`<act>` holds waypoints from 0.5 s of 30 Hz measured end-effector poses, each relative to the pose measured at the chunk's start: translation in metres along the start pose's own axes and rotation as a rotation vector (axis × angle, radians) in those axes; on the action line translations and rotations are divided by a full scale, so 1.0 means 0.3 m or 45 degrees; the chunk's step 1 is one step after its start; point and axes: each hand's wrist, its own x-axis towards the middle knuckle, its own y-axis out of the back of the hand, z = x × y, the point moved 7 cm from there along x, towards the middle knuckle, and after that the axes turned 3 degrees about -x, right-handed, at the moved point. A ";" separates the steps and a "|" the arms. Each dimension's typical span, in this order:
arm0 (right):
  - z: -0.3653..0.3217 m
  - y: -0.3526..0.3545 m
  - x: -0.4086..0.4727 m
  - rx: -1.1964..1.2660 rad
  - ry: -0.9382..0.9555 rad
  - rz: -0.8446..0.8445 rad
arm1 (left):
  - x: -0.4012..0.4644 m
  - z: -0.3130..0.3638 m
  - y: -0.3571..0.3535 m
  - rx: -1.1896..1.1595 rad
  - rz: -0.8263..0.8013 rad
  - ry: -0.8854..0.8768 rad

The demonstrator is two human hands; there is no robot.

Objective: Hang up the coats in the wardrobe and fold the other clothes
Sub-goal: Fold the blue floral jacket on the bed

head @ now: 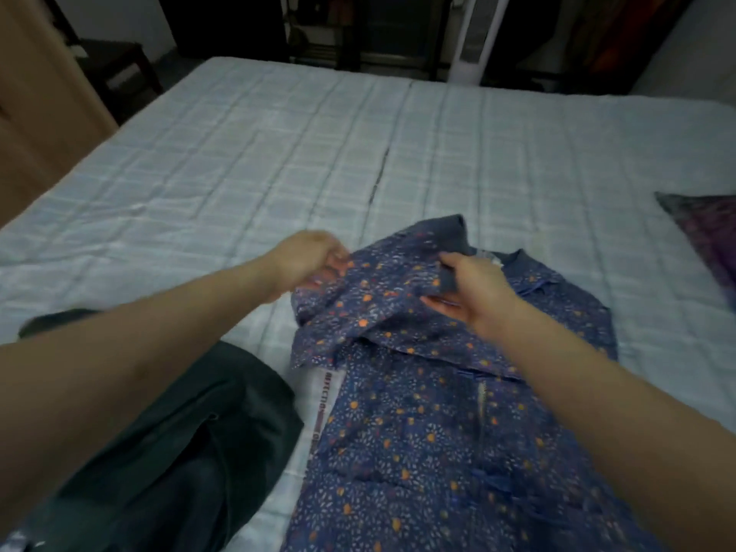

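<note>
A blue garment [418, 424] with small orange and white specks and a zip down its front lies on the bed [239, 161], collar away from me. One sleeve is lifted off the bed and folded over the chest. My left hand [310, 258] pinches that sleeve's left edge. My right hand [474, 290] grips the sleeve near its dark cuff, fingers curled round the cloth. A dark green garment [171, 444] lies crumpled at the bed's near left, under my left forearm.
The bed has a pale blue checked quilt. A purple patterned cloth [709, 233] lies at the right edge. Beyond the bed stand a dark wardrobe area [378, 29], a white tower fan [472, 37] and a dark stool [115, 69] at the left.
</note>
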 end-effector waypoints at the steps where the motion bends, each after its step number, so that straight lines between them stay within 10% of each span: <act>1: 0.009 0.101 0.028 0.017 -0.048 0.027 | 0.040 -0.033 -0.035 0.246 0.065 -0.083; 15: 0.169 0.994 0.181 -0.546 -0.045 0.686 | 0.286 -0.218 -0.638 1.229 0.149 -0.407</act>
